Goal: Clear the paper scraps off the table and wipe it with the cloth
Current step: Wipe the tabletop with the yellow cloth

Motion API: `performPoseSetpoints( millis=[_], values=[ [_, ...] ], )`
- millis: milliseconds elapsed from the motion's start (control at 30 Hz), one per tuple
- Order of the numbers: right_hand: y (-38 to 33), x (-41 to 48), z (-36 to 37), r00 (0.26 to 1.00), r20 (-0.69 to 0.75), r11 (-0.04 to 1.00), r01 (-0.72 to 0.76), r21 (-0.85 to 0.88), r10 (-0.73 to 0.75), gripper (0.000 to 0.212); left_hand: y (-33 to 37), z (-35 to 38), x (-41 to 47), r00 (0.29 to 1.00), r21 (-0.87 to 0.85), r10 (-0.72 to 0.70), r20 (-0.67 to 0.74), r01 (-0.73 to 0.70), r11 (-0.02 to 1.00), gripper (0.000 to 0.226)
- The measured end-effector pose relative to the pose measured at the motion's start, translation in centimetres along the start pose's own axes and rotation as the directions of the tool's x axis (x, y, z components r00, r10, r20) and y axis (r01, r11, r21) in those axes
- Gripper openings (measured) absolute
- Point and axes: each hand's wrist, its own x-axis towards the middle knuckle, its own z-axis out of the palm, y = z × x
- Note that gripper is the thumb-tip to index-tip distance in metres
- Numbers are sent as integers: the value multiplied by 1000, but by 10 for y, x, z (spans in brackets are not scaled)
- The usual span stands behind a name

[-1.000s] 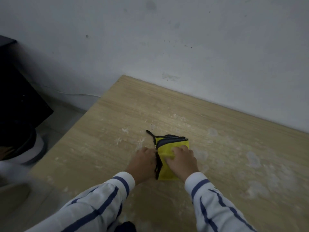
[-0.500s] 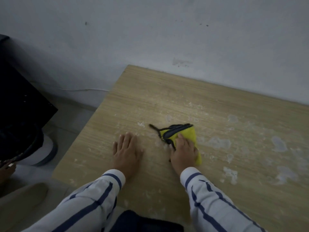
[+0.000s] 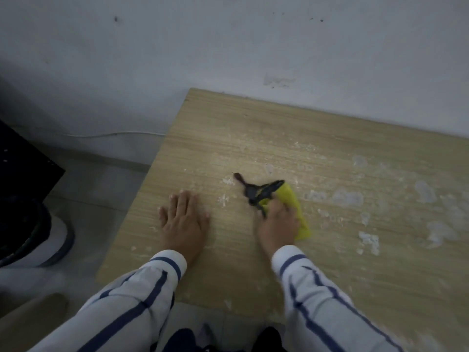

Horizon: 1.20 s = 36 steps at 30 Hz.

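Note:
A folded yellow cloth [image 3: 291, 199] with a dark trim and loop lies on the wooden table [image 3: 228, 128]. My right hand [image 3: 278, 224] presses down on the cloth's near half, fingers closed over it. My left hand [image 3: 184, 219] rests flat on the bare wood to the left of the cloth, fingers spread, holding nothing. Small white paper scraps [image 3: 369, 241] and pale smears dot the table, mostly to the right of the cloth, with a few bits [image 3: 224, 199] between my hands.
The table's left edge [image 3: 142, 189] drops to a grey floor. A round dark and white bin [image 3: 38, 240] stands on the floor at the left under a black object [image 3: 22, 158]. A white wall [image 3: 253, 47] backs the table.
A second ago both hands were on the cloth. My left hand let go and now lies flat to the left, while my right hand has slid the cloth to the right.

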Motion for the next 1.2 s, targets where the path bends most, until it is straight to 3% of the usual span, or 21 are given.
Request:
performPoseSetpoints(
  millis=[67,133,233,300,400,500,567,633,700,800,900,933,1000,1100,1167,1200],
  values=[
    [-34,-19,16,978,70,981,193,33,-195,56,-1,-1,2,1000,-17,12,16,-12,1000,61],
    [-47,-18,15,944,107,944,296,148,-313,51,-7,-4,2,999,-26,31,33,-30,999,59],
    [-23,19,-17,989,-86,961,135,240,-117,36,-26,-11,0,999,-50,19,48,-17,999,59],
    [10,43,-36,984,-177,989,14,146,12,35,-42,-15,-2,999,-32,-9,41,10,999,60],
    [16,39,-29,993,-84,996,-84,-11,83,34,-53,-16,-5,1000,13,-4,9,3,1000,62],
    [-34,0,5,994,-22,994,112,21,-111,27,-53,-14,-5,1000,32,-8,3,8,999,61],
    [-69,-26,23,935,106,940,332,84,-339,25,-52,-15,-4,1000,36,-7,5,7,999,59],
    [-84,-29,25,886,181,897,389,212,-427,30,-53,-18,-2,1000,29,15,3,-15,999,54],
    [-76,-2,10,953,29,918,280,280,-300,32,-59,-22,-3,999,22,26,38,-27,999,58],
    [-36,52,-20,978,-194,985,99,139,-71,33,-79,-28,-9,999,31,6,51,-8,999,63],
    [-25,67,-22,993,-66,995,-98,-15,97,26,-91,-30,-15,999,50,-3,32,1,999,65],
    [-35,60,-13,998,-19,996,-67,-61,66,25,-91,-29,-16,999,52,-5,34,3,999,65],
    [-65,36,12,989,38,987,146,-74,-143,26,-91,-26,-15,999,50,-10,34,9,999,64],
    [-115,-16,41,885,159,899,431,75,-438,32,-91,-27,-13,999,48,-17,41,15,999,61],
    [-128,-28,37,848,239,872,413,262,-474,39,-94,-28,-14,999,38,-2,47,0,999,59],
    [-123,-20,30,880,201,878,356,319,-430,43,-96,-30,-16,998,27,11,57,-12,1000,58]
  ],
)
